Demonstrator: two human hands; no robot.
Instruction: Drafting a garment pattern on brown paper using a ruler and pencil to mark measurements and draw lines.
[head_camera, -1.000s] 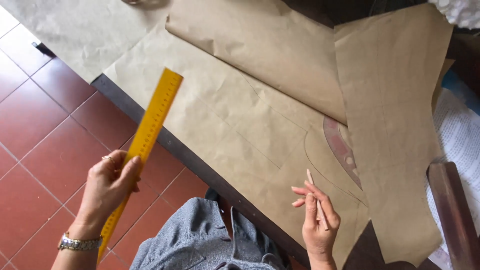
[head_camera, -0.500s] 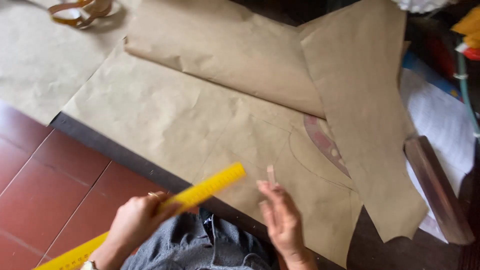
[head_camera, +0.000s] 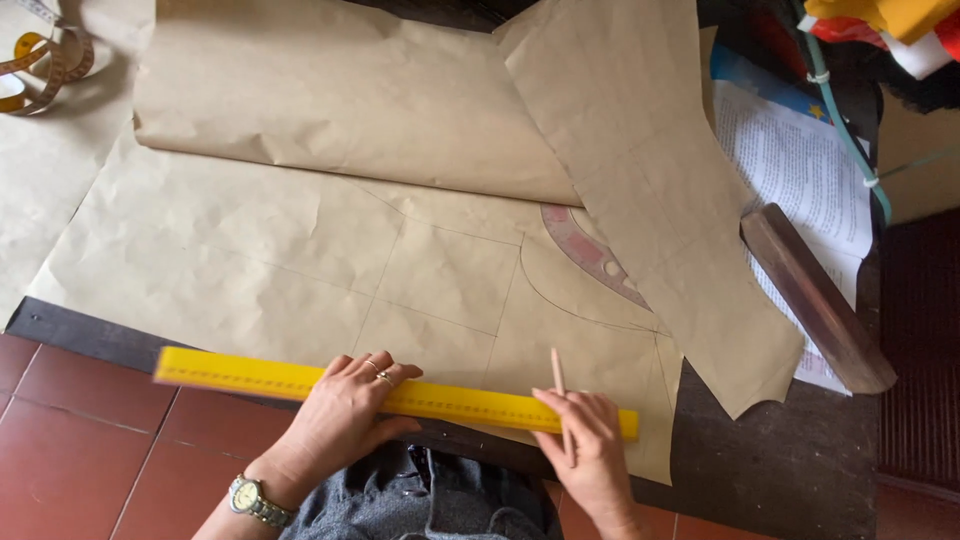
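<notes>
At the far left corner of the surface lies one coiled yellow tape measure. One yellow ruler lies along the near edge, across the brown pattern paper. The left hand presses flat on the ruler, grip open, fingers spread, two rings visible, a wristwatch at the wrist. The right hand rests at the ruler's right end, its grip closed around one pencil held upright. One dark wooden bar lies toward the right edge.

Soft, even daylight; faint shadows, sharp focus, no glare.
</notes>
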